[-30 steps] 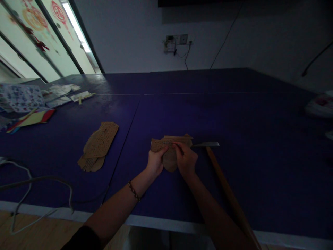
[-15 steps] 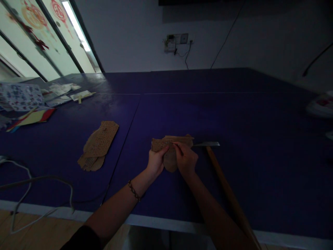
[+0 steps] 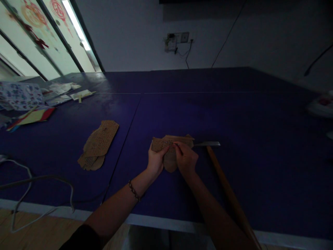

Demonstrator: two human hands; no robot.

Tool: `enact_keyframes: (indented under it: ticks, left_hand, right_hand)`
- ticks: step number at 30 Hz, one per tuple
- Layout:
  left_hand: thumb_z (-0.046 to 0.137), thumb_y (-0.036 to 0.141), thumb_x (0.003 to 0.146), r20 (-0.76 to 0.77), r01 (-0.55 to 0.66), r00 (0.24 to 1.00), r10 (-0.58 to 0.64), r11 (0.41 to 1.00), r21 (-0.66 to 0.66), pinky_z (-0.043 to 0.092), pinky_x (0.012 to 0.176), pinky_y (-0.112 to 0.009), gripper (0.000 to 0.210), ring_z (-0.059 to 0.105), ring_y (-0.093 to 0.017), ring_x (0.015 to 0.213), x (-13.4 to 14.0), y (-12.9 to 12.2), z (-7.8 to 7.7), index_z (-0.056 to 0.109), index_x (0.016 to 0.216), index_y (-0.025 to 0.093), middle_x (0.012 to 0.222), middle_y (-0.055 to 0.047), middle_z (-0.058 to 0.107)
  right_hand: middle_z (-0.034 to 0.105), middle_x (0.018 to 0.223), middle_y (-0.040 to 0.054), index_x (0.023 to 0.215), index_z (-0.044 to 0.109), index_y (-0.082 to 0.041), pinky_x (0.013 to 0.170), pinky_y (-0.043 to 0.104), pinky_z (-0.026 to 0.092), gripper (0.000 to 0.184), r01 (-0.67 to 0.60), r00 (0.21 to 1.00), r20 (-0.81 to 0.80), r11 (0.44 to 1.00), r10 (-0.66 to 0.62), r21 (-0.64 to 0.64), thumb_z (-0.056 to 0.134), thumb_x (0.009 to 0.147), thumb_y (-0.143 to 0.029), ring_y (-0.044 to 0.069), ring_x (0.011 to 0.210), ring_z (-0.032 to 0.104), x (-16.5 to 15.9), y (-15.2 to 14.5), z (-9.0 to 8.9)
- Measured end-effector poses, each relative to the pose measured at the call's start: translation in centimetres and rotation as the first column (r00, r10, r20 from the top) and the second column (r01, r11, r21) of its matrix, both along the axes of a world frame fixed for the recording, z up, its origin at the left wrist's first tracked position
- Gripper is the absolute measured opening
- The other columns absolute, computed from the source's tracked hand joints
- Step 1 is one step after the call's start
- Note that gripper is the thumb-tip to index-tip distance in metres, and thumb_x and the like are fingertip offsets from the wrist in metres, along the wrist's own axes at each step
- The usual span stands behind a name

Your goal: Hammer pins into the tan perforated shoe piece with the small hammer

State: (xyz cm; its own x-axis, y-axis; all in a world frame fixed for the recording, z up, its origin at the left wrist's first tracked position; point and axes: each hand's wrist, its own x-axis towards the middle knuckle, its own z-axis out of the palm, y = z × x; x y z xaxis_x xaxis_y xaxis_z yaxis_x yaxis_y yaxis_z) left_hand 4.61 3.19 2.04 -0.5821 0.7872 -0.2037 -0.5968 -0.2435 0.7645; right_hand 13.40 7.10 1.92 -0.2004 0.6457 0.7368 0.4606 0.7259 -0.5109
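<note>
My left hand (image 3: 156,160) is closed on the left end of a brown cardboard piece (image 3: 158,144), thumb on top. The piece carries small dark marks or holes. My right hand (image 3: 186,159) pinches at its middle; anything between those fingertips is too small to make out. Beneath both hands lie more brown pieces, one with a rounded lower end (image 3: 170,163). A flat metal blade (image 3: 210,143) sticks out to the right of them. Close to the blade, a long wooden stick (image 3: 229,187) slants down past my right forearm.
Another stack of brown cut pieces (image 3: 99,146) lies to the left on the purple table (image 3: 221,111). Coloured paper (image 3: 36,116), a patterned bag (image 3: 22,95) and white packets sit at the far left. A pale cable (image 3: 28,177) loops over the front left edge.
Both hands keep almost the same place and grip. The left end of the cardboard piece has tilted very slightly; everything else lies as before.
</note>
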Motion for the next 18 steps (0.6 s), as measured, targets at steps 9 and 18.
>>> enact_keyframes:
  ticks: [9, 18]
  left_hand:
    - [0.075, 0.013, 0.047, 0.023, 0.021, 1.000, -0.021, 0.999, -0.024, 0.047, 0.078, -0.036, 0.036, 0.064, -0.019, 0.072, -0.02, -0.13, 0.29, 0.062, 0.080, 0.012, 0.081, -0.007, 0.068]
    - [0.075, 0.011, 0.046, 0.053, 0.036, 0.998, -0.035, 0.999, -0.004, 0.047, 0.079, -0.037, 0.033, 0.064, -0.019, 0.070, 0.08, -0.19, 0.46, 0.062, 0.077, 0.013, 0.078, -0.006, 0.068]
  right_hand:
    - [0.069, 0.075, 0.0058, 0.080, 0.064, -0.016, 0.068, 0.028, 0.051, 0.020, -0.001, 1.000, 0.010, 0.999, 0.000, 0.048, 0.044, 0.084, -0.021, 0.016, 0.071, 0.064, 0.01, -0.13, 0.03]
    - [0.069, 0.074, 0.0051, 0.080, 0.064, -0.017, 0.067, 0.026, 0.051, 0.019, 0.016, 0.999, -0.029, 0.999, -0.015, 0.044, 0.046, 0.083, -0.022, 0.016, 0.070, 0.065, 0.08, -0.18, 0.22]
